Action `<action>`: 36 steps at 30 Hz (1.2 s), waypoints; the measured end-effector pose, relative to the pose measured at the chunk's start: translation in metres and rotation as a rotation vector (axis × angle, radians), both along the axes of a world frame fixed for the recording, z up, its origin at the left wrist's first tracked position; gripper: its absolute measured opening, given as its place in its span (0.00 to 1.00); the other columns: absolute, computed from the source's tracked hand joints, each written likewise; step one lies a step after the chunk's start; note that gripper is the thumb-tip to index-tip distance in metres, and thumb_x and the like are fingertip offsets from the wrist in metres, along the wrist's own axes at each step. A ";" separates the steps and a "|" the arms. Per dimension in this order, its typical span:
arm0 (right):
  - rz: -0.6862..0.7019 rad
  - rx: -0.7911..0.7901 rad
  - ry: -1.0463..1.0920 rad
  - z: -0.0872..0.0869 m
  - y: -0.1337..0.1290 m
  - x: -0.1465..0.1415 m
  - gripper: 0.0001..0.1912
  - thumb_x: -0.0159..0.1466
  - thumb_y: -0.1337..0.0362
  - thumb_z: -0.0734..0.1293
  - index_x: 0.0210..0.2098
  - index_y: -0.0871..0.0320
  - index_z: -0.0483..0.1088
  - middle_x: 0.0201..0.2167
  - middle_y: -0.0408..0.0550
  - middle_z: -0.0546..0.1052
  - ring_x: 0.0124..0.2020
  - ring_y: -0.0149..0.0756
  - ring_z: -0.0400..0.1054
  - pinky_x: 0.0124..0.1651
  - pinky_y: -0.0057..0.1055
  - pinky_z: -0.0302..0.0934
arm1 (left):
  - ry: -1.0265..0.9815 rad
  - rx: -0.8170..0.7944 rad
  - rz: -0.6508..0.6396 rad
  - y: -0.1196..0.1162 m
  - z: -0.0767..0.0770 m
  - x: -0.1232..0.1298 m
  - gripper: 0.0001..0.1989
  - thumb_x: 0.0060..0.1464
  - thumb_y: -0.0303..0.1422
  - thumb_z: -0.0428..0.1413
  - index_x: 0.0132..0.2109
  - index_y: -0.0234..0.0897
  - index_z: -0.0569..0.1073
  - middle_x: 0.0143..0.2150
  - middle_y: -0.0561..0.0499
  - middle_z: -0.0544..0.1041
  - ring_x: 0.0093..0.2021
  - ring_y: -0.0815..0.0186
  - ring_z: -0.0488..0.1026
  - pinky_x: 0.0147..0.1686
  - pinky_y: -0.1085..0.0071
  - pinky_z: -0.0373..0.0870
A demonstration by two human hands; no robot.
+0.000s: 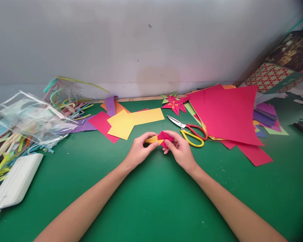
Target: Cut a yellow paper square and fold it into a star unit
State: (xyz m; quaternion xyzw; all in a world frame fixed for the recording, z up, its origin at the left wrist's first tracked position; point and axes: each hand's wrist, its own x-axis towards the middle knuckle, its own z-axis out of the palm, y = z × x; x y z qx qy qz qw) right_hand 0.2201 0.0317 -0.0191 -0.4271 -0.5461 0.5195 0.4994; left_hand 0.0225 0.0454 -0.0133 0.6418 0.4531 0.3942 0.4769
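A small folded paper piece (162, 136), yellow on its left part and red on its right, is held between my two hands above the green table (151, 198). My left hand (140, 149) pinches the yellow end, thumb in front. My right hand (179, 148) is closed on the red end, its thumb pressed on the front. Just right of my right hand lie scissors (188, 129) with one red and one yellow handle. Behind my hands is a yellow paper strip (148, 116), and a yellow square (121, 125) overlaps red paper (98, 121).
Red pointed paper shapes (175, 104) lie near the wall. Large red sheets (227, 114) are stacked at the right. At the left are clear plastic bags (27, 114), colored strips (5, 158) and a white device (17, 181). A patterned box (270, 77) stands back right.
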 end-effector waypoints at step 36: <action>0.017 -0.072 0.028 0.003 0.003 0.003 0.19 0.67 0.55 0.71 0.54 0.57 0.74 0.31 0.46 0.80 0.26 0.36 0.74 0.26 0.31 0.70 | -0.113 -0.160 -0.020 0.000 0.011 0.001 0.17 0.64 0.46 0.57 0.36 0.35 0.76 0.31 0.51 0.78 0.32 0.64 0.77 0.36 0.70 0.73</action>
